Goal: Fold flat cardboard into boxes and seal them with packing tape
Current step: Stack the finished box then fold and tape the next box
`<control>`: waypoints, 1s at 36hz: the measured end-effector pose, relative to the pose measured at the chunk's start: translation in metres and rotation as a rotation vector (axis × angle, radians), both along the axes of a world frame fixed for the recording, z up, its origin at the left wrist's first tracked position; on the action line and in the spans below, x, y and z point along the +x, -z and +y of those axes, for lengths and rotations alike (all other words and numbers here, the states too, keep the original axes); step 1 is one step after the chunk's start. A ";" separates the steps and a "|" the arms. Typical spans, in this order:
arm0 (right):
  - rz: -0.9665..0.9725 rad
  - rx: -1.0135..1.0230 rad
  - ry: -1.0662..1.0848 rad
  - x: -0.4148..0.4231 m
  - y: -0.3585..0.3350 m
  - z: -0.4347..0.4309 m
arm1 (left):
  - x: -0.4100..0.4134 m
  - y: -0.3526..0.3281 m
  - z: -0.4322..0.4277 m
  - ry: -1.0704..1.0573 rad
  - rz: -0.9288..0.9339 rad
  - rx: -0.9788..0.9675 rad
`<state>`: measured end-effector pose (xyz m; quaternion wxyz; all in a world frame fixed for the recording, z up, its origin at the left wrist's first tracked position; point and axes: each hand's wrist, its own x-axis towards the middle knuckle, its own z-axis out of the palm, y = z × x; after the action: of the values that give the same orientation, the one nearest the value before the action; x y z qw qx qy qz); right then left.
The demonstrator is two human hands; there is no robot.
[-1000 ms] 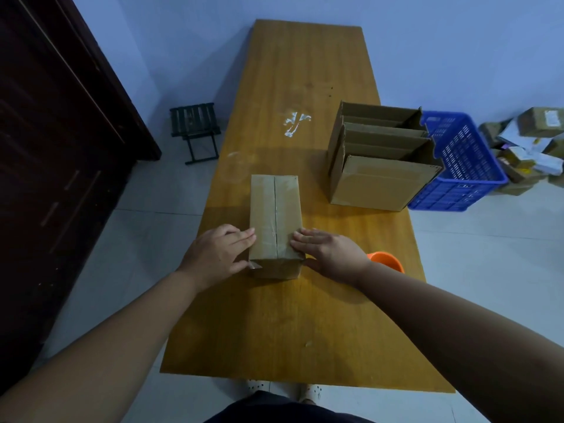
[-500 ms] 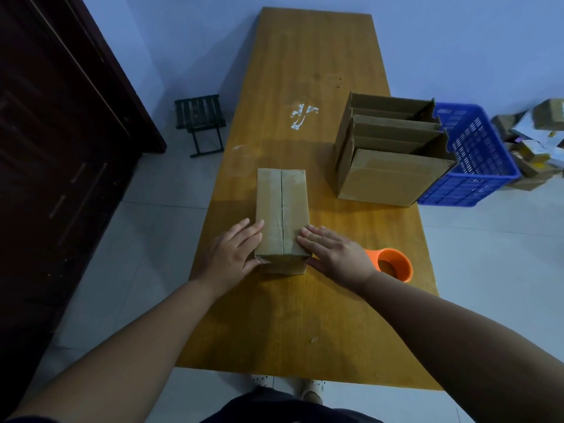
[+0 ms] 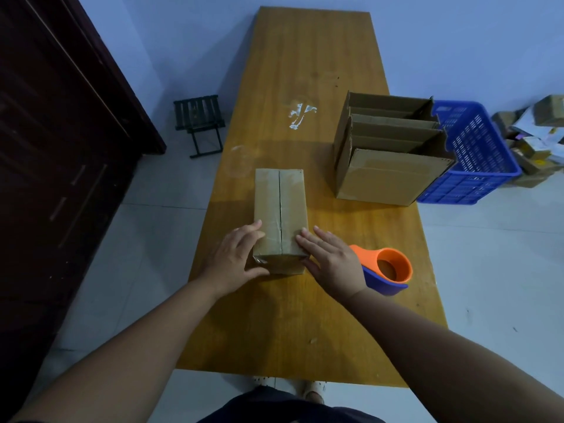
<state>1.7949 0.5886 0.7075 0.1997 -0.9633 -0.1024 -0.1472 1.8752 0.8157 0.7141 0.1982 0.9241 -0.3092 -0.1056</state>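
Observation:
A small closed cardboard box [image 3: 280, 206] lies lengthwise on the wooden table [image 3: 305, 315], its top flaps meeting in a taped centre seam. My left hand [image 3: 236, 261] lies flat against the box's near left side, thumb at the front face. My right hand [image 3: 329, 259] presses with straight fingers on the near right corner. An orange and blue tape dispenser [image 3: 386, 270] sits on the table just right of my right hand. Several folded open boxes [image 3: 387, 154] stand nested at the back right.
A blue plastic crate [image 3: 476, 160] sits beside the table's right edge, with a heap of parcels [image 3: 534, 138] on the floor behind it. A small dark stool [image 3: 200, 123] stands on the floor to the left, near a dark wooden door [image 3: 61, 148].
Both hands stay on the near end of the box with fingers flattened over it. The view has shifted, so the tape dispenser shows fully.

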 end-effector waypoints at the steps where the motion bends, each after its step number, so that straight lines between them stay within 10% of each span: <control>1: 0.004 -0.033 -0.028 -0.001 0.000 -0.003 | 0.000 -0.001 -0.001 0.012 0.039 0.010; 8: 0.047 -0.080 -0.087 0.002 -0.007 -0.012 | -0.003 -0.011 -0.016 -0.164 0.276 -0.263; 21: -0.009 -0.128 -0.087 0.009 -0.012 -0.012 | 0.004 -0.012 -0.007 -0.064 0.236 -0.128; 36: -0.010 -0.146 -0.108 0.006 -0.014 -0.010 | 0.006 -0.007 -0.008 0.114 -0.148 0.127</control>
<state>1.8008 0.5791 0.7218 0.1359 -0.9677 -0.1655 -0.1331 1.8813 0.8077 0.7214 0.1094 0.9210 -0.3676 -0.0676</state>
